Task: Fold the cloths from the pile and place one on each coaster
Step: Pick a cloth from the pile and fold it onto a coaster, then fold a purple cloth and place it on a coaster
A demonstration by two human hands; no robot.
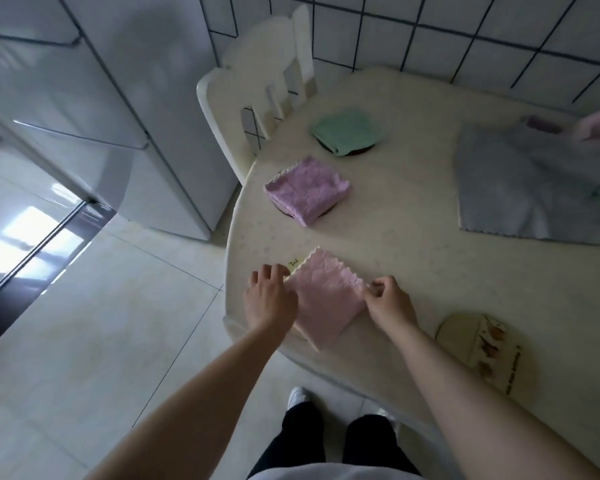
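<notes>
A folded pink cloth (326,299) lies at the table's near left edge, over a pale coaster (296,264) whose corner shows. My left hand (269,296) pinches the cloth's left side and my right hand (388,301) pinches its right corner. Farther back, a folded purple cloth (307,190) covers a dark round coaster (284,211). Behind it a folded green cloth (347,130) sits on another dark coaster (355,153). A bare beige coaster (482,351) with a printed picture lies to the right of my right hand. The pile at the right holds a spread grey cloth (520,188), with pink and green cloths at the frame edge.
The round cream table (413,237) stands against a white tiled wall. A white chair (257,98) is tucked in at the table's far left. White cabinets (101,116) fill the left side. My feet stand on the pale tiled floor below the table edge.
</notes>
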